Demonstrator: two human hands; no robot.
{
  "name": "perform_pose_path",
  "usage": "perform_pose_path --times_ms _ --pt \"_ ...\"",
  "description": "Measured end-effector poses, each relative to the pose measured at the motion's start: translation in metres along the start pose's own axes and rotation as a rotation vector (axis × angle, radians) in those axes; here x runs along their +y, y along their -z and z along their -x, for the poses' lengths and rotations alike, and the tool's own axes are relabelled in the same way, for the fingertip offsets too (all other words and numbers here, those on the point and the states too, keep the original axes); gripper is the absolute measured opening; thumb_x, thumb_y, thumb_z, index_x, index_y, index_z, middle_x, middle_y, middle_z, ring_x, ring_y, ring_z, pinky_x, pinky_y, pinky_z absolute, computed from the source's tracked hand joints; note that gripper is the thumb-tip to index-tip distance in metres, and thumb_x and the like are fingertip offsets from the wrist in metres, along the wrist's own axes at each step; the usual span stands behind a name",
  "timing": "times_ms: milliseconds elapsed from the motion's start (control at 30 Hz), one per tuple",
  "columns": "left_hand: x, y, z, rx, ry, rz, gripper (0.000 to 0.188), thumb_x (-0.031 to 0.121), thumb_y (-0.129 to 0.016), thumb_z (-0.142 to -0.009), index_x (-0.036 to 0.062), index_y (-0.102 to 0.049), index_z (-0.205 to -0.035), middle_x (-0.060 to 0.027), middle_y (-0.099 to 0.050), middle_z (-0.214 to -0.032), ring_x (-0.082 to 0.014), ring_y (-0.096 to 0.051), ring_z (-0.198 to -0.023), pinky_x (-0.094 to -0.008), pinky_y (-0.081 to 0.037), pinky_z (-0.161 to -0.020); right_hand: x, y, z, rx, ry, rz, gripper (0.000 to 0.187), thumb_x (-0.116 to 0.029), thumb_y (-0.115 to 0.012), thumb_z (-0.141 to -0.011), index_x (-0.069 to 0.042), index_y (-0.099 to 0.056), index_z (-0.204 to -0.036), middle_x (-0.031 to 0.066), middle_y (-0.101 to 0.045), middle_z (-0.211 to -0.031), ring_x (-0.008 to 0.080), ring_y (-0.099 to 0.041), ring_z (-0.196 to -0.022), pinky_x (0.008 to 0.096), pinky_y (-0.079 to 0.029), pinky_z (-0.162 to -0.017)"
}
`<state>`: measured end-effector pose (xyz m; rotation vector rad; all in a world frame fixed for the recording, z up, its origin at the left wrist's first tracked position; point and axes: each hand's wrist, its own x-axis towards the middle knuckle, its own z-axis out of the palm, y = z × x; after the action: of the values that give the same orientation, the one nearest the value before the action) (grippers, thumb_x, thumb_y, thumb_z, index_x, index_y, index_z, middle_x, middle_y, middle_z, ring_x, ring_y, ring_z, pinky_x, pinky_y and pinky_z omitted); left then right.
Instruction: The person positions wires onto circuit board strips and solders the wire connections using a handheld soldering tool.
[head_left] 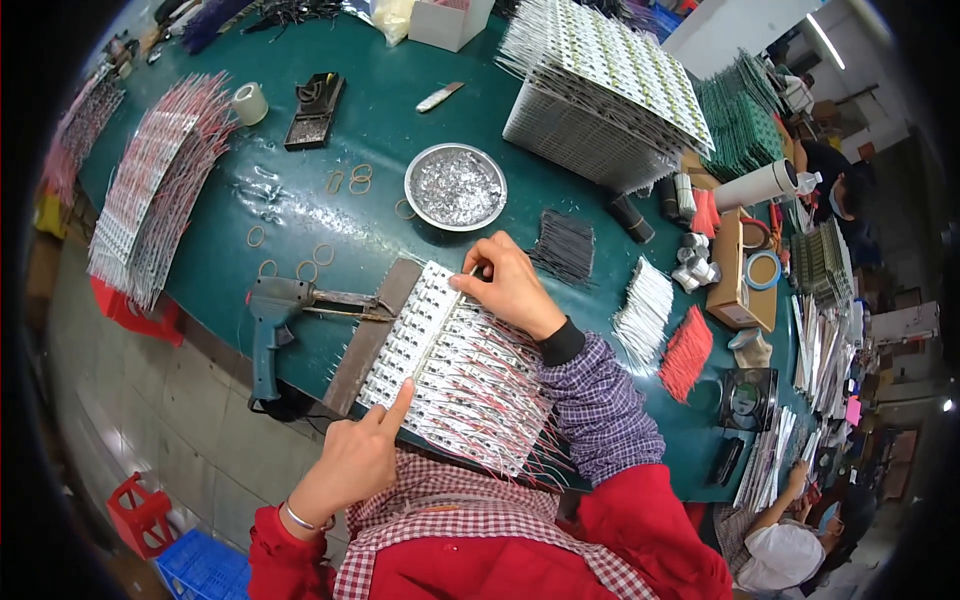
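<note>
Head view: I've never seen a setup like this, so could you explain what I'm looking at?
There's no machine arm here: these are a person's bare hands, seen from a wide fisheye camera on their head, so edges bend. The left hand points its index finger onto a white board panel covered in small parts and red and white wires. The right hand bends its fingertips to the panel's far end; whether they pinch anything is unclear. On the green table lie a gun-shaped tool, a metal bowl of silvery bits, and white wires.

Shiny mtl bowl (440,223), glossy tbl (345,220), matt circuit bds (412,335), cloth apron (395,495)
</note>
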<state>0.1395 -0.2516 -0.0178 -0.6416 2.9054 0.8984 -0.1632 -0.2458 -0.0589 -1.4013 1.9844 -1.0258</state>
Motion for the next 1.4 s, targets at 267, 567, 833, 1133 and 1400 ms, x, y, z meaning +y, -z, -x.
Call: perform_pose_path --times_ms 267,567,833,1133,1400 --pt "-0.003 0.014 -0.018 -0.189 -0.017 -0.033 0.097 0.0 -0.058 -0.066 -0.0072 -0.019 -0.154 -0.0192 -0.063 -0.075 -0.0353 -0.062 -0.058 -0.0453 -0.045 -0.052 -0.006 -0.003 0.001 -0.01 0.012 0.014 0.025 -0.016 -0.081 -0.077 -0.002 -0.062 -0.082 0.013 -0.048 -0.097 0.0275 -0.052 -0.094 0.0369 -0.045 -0.077" --pt "-0.004 0.019 -0.021 -0.275 -0.063 -0.057 0.101 -0.004 -0.057 -0.064 -0.0083 -0.013 -0.154 -0.0212 -0.059 -0.064 -0.039 -0.059 -0.056 -0.0472 -0.042 -0.05 0.007 -0.016 0.007 0.068 0.088 0.005 0.021 -0.014 -0.082 -0.074 -0.004 -0.064 -0.08 0.0124 -0.048 -0.101 0.0286 -0.051 -0.1 0.0361 -0.045 -0.085" --pt "-0.007 0.021 -0.027 -0.297 -0.105 -0.099 0.103 -0.002 -0.057 -0.064 -0.0082 -0.008 -0.154 -0.0233 -0.061 -0.066 -0.0413 -0.059 -0.058 -0.0497 -0.044 -0.053 0.008 -0.015 0.003 0.086 0.065 0.011 0.02 -0.015 -0.081 -0.075 -0.004 -0.065 -0.077 0.0106 -0.051 -0.095 0.0262 -0.052 -0.095 0.0353 -0.044 -0.082" --pt "-0.009 0.016 -0.03 -0.333 -0.044 -0.155 0.101 -0.002 -0.057 -0.066 -0.0072 -0.007 -0.154 -0.0257 -0.065 -0.074 -0.0445 -0.064 -0.071 -0.0512 -0.049 -0.062 0.006 -0.017 0.002 0.098 0.081 0.011 0.015 -0.015 -0.079 -0.075 -0.005 -0.067 -0.075 0.0121 -0.055 -0.092 0.0293 -0.052 -0.098 0.0378 -0.044 -0.085" --pt "0.008 0.041 0.034 0.062 -0.028 -0.065 0.094 -0.01 -0.055 -0.068 0.0025 -0.023 -0.156 -0.0235 -0.064 -0.087 -0.0403 -0.064 -0.073 -0.0477 -0.049 -0.064 0.004 0.002 0.036 0.427 0.101 -0.237 0.012 -0.008 -0.069 -0.086 -0.001 -0.07 -0.096 0.0132 -0.06 -0.103 0.0268 -0.062 -0.092 0.0377 -0.051 -0.079"
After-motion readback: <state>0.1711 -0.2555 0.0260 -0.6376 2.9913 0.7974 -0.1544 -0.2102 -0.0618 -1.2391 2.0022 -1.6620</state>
